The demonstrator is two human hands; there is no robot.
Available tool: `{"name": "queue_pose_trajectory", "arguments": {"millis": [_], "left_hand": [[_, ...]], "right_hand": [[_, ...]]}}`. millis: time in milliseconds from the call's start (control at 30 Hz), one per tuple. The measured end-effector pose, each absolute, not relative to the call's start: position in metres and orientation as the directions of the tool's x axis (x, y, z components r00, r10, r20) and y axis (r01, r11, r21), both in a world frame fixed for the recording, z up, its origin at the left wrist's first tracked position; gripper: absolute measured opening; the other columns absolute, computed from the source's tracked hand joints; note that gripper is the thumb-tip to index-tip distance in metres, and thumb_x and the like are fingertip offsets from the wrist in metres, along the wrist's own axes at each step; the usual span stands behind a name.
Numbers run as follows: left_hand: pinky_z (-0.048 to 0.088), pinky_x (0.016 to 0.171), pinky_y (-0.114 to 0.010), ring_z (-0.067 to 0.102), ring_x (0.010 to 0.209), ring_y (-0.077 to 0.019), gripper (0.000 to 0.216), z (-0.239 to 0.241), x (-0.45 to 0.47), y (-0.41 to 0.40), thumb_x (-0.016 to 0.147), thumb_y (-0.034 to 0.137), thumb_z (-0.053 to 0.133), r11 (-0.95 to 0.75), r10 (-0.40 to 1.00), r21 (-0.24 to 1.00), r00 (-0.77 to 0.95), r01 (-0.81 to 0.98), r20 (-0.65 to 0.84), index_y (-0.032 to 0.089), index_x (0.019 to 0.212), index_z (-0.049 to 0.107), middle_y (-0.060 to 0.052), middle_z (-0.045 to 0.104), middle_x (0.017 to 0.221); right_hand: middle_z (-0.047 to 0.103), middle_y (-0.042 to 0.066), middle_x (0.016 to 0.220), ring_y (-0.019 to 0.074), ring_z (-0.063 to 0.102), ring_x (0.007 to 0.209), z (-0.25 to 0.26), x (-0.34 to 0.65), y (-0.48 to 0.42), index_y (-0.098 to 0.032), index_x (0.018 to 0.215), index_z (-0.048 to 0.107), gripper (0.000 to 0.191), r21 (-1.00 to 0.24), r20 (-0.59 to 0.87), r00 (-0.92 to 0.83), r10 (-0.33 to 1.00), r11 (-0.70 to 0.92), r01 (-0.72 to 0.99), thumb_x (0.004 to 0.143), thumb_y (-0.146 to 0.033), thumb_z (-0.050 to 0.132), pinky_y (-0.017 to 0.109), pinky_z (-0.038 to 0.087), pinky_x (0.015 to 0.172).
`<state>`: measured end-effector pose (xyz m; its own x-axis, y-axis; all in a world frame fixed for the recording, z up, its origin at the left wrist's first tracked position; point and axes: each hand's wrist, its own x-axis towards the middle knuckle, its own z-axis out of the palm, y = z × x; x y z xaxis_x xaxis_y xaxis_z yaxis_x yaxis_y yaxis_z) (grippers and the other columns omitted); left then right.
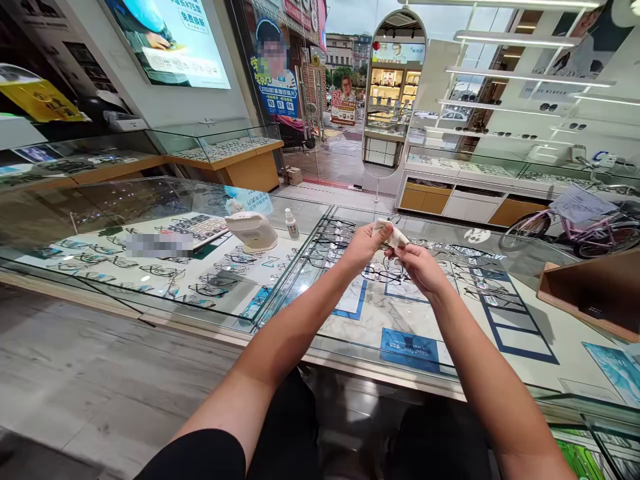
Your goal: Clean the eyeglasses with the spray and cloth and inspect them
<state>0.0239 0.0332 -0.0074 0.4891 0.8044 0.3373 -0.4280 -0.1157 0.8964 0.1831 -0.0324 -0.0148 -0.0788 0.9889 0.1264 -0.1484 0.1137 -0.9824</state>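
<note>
My left hand [367,243] and my right hand [419,265] meet above a glass display counter [350,313] full of eyeglass frames. Both hands pinch a small pale cloth [395,235] between them. Below the hands a thin dark pair of glasses [384,273] shows; I cannot tell whether my fingers hold it or it lies in the case. Both forearms reach out from the lower edge of the view.
A small spray bottle [292,224] and a white device [253,231] stand on the counter to the left. A wooden tray [590,293] sits at the right. A tall oval mirror [395,87] and a pink bicycle [575,230] stand behind. Wall shelves hold glasses.
</note>
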Motion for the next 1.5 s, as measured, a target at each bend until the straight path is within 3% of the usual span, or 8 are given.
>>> {"name": "queue_pose_trajectory", "arguments": {"millis": [300, 633, 833, 967, 1067, 1167, 1300, 1500], "left_hand": [[0.049, 0.074, -0.025, 0.065, 0.077, -0.013, 0.066, -0.005, 0.015, 0.035, 0.062, 0.054, 0.101, 0.04, 0.752, 0.903, 0.608, -0.427, 0.254, 0.012, 0.104, 0.072, -0.005, 0.074, 0.089], [0.043, 0.055, -0.025, 0.053, 0.052, -0.0097, 0.064, -0.005, 0.023, 0.031, 0.077, 0.077, 0.081, -0.055, 0.806, 0.9, 0.512, -0.433, 0.296, 0.014, 0.082, 0.069, -0.002, 0.066, 0.065], [0.057, 0.079, -0.03, 0.075, 0.086, -0.0208, 0.06, -0.002, 0.02, 0.04, 0.084, 0.07, 0.08, 0.124, 0.791, 0.827, 0.557, -0.549, 0.252, 0.013, 0.101, 0.075, -0.009, 0.078, 0.088], [0.058, 0.08, -0.029, 0.077, 0.092, -0.022, 0.051, -0.006, 0.013, 0.051, 0.089, 0.063, 0.079, 0.197, 0.765, 0.814, 0.605, -0.547, 0.221, 0.015, 0.104, 0.076, -0.01, 0.08, 0.09], [0.057, 0.075, -0.026, 0.076, 0.082, -0.0184, 0.048, -0.01, 0.005, 0.057, 0.087, 0.059, 0.083, 0.259, 0.75, 0.844, 0.649, -0.47, 0.131, 0.015, 0.105, 0.076, -0.007, 0.079, 0.089], [0.058, 0.071, -0.026, 0.072, 0.072, -0.0157, 0.048, -0.014, 0.001, 0.059, 0.086, 0.06, 0.083, 0.31, 0.692, 0.874, 0.719, -0.375, 0.063, 0.015, 0.101, 0.075, -0.006, 0.078, 0.086], [0.057, 0.064, -0.027, 0.07, 0.066, -0.0164, 0.049, -0.015, -0.001, 0.059, 0.088, 0.061, 0.079, 0.342, 0.628, 0.903, 0.778, -0.26, -0.014, 0.013, 0.089, 0.073, -0.009, 0.076, 0.081], [0.046, 0.052, -0.023, 0.062, 0.057, -0.0133, 0.061, -0.016, -0.005, 0.058, 0.077, 0.072, 0.084, 0.205, 0.641, 0.968, 0.767, -0.143, -0.023, 0.013, 0.084, 0.071, -0.007, 0.072, 0.075]], "right_hand": [[0.076, 0.006, 0.086, 0.0208, 0.063, 0.084, -0.014, 0.188, -0.03, -0.022, 0.08, 0.082, 0.035, -0.966, 0.093, -0.082, 0.992, 0.07, -0.248, 0.065, -0.052, 0.094, 0.036, 0.045, 0.081], [0.078, 0.004, 0.094, 0.0229, 0.061, 0.097, -0.016, 0.181, -0.035, -0.023, 0.087, 0.084, 0.035, -0.982, 0.179, -0.11, 0.978, 0.171, -0.081, 0.078, -0.057, 0.087, 0.04, 0.042, 0.098], [0.078, 0.006, 0.1, 0.0221, 0.06, 0.094, 0.006, 0.2, -0.039, -0.024, 0.091, 0.086, 0.037, -0.979, 0.203, -0.089, 0.975, 0.199, -0.054, 0.079, -0.058, 0.086, 0.037, 0.043, 0.091], [0.076, 0.007, 0.103, 0.0252, 0.061, 0.101, 0.039, 0.216, -0.055, -0.024, 0.093, 0.086, 0.039, -0.918, 0.322, -0.131, 0.938, 0.343, 0.2, 0.088, -0.062, 0.078, 0.039, 0.044, 0.094], [0.073, 0.01, 0.109, 0.0271, 0.062, 0.104, 0.062, 0.224, -0.071, -0.025, 0.103, 0.086, 0.038, -0.706, 0.444, -0.228, 0.867, 0.495, 0.506, 0.1, -0.057, 0.066, 0.043, 0.047, 0.093], [0.073, 0.013, 0.115, 0.0306, 0.06, 0.109, 0.079, 0.228, -0.083, -0.027, 0.108, 0.084, 0.032, -0.285, 0.55, -0.36, 0.753, 0.575, 0.767, 0.106, -0.046, 0.058, 0.049, 0.046, 0.096], [0.073, 0.014, 0.126, 0.0341, 0.057, 0.118, 0.092, 0.225, -0.094, -0.027, 0.107, 0.083, 0.027, 0.229, 0.426, -0.582, 0.693, 0.54, 0.81, 0.107, -0.03, 0.056, 0.051, 0.042, 0.096], [0.073, 0.009, 0.125, 0.0319, 0.057, 0.126, 0.106, 0.216, -0.103, -0.027, 0.103, 0.08, 0.028, 0.435, 0.274, -0.71, 0.649, 0.574, 0.693, 0.101, -0.01, 0.059, 0.048, 0.041, 0.103]]}}
